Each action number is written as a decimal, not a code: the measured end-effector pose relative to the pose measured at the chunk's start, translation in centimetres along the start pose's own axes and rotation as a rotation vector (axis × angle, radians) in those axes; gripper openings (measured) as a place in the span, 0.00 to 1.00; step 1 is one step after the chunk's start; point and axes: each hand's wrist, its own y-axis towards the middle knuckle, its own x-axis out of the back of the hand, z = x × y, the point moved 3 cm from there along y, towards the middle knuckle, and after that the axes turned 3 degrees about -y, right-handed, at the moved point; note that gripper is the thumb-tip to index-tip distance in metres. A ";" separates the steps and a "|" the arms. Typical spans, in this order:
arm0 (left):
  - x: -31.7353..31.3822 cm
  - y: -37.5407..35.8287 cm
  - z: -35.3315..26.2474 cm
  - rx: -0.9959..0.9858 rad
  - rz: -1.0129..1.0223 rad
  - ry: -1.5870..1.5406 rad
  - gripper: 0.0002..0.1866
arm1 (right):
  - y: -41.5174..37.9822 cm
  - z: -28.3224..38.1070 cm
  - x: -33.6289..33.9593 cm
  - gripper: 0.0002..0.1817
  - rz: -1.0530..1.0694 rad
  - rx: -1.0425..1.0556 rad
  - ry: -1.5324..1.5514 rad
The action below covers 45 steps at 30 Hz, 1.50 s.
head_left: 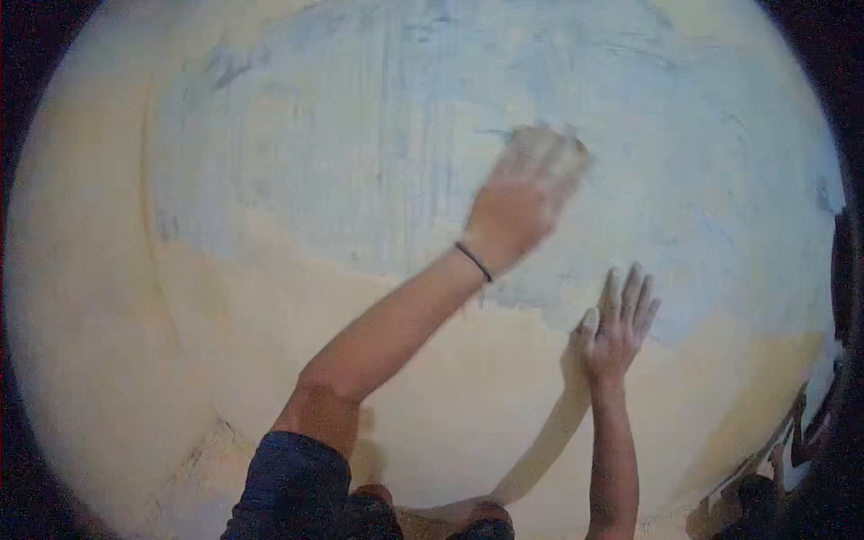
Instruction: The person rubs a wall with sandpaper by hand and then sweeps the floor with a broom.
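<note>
My left hand, smeared by motion, is up against a wall, on a pale grey-blue patch. Its fingers look whitish with dust. A brownish edge shows by the fingertips, but I cannot make out whether the hand holds something. A thin dark band circles that wrist. Lower and to the right, my right hand rests flat on the wall at the patch's lower border. Its dusty fingers are stretched out, with nothing in them.
Beige wall surrounds the streaky patch. My knees show at the bottom, close to the wall. At the lower right edge a dark-haired person is partly visible. Shadows of my arms fall on the wall.
</note>
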 end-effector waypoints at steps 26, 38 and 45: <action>-5.3 -22.2 25.9 0.645 -0.046 0.303 0.31 | 7.4 7.6 -18.6 0.38 0.042 0.136 0.031; 2.0 -22.3 6.9 0.197 0.140 -0.040 0.29 | 0.0 18.6 -9.7 0.35 0.053 0.217 0.215; 20.2 -31.4 25.1 0.542 -0.025 0.602 0.31 | -1.4 20.9 -0.4 0.34 0.000 0.178 0.140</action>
